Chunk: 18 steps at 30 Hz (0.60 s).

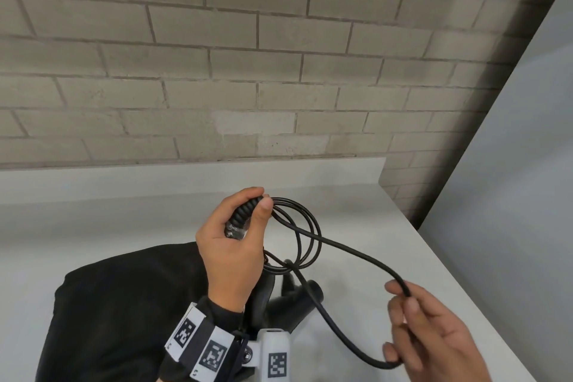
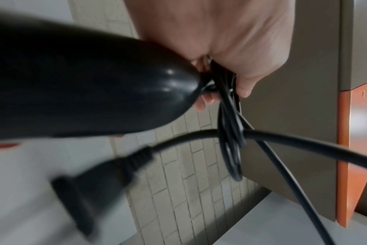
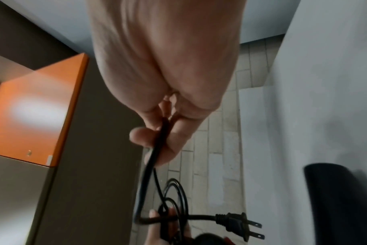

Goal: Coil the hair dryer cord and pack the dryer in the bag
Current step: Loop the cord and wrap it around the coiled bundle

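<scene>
My left hand (image 1: 248,214) grips the ribbed collar (image 1: 245,211) at the end of the black hair dryer (image 1: 279,304), which hangs below it. The same hand holds a few loops of the black cord (image 1: 307,232). From the loops the cord runs right to my right hand (image 1: 403,296), which pinches it between thumb and fingers and lets a bend hang below. The left wrist view has the left hand (image 2: 222,92) on the glossy dryer (image 2: 73,91) and loops (image 2: 230,132), with the plug (image 2: 90,190) blurred. In the right wrist view my right hand (image 3: 157,132) pinches the cord (image 3: 151,159); the plug (image 3: 239,223) dangles.
A black fabric bag (image 1: 124,304) lies on the white counter (image 1: 356,201) under my left wrist, also visible as the bag (image 3: 342,199). A brick wall backs the counter. A grey panel (image 1: 511,164) stands right of the counter edge. An orange cabinet (image 3: 36,107) is nearby.
</scene>
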Tool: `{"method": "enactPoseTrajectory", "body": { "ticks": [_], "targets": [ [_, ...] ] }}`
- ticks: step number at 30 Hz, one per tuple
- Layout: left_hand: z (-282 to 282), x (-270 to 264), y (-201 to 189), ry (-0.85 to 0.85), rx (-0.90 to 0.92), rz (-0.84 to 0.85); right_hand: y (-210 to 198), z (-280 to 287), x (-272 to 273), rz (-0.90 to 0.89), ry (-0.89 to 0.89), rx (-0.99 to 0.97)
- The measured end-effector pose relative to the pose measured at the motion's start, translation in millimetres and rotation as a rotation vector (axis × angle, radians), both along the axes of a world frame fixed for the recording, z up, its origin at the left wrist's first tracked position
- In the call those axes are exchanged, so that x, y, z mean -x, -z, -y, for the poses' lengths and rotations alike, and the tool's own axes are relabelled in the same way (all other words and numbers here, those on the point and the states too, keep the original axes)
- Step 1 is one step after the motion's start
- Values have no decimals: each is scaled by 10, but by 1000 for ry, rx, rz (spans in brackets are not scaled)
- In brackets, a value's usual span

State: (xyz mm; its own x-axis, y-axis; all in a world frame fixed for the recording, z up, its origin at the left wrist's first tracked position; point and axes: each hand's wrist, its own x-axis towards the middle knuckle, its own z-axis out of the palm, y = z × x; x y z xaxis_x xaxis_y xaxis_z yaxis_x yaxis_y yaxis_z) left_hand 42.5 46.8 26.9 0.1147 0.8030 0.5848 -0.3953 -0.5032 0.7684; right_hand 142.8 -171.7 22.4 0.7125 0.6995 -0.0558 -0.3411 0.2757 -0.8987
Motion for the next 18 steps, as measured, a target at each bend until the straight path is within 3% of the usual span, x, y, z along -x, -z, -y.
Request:
{"method": "enactPoseTrajectory", "body": {
  "ticks": [6,11,13,18],
  "targets": [
    [35,-30,7,3,-52,-13,-314,261,-70,148,-76,37],
    [-28,-5,24,-55,-36,-7,-225,192,-47,528,24,108],
    [-27,4,25,-62,-41,5,11,158,-83,437,53,105],
    [3,-5,8,-82,-35,13,549,-114,168,-87,-8,-106]
  ]
}}
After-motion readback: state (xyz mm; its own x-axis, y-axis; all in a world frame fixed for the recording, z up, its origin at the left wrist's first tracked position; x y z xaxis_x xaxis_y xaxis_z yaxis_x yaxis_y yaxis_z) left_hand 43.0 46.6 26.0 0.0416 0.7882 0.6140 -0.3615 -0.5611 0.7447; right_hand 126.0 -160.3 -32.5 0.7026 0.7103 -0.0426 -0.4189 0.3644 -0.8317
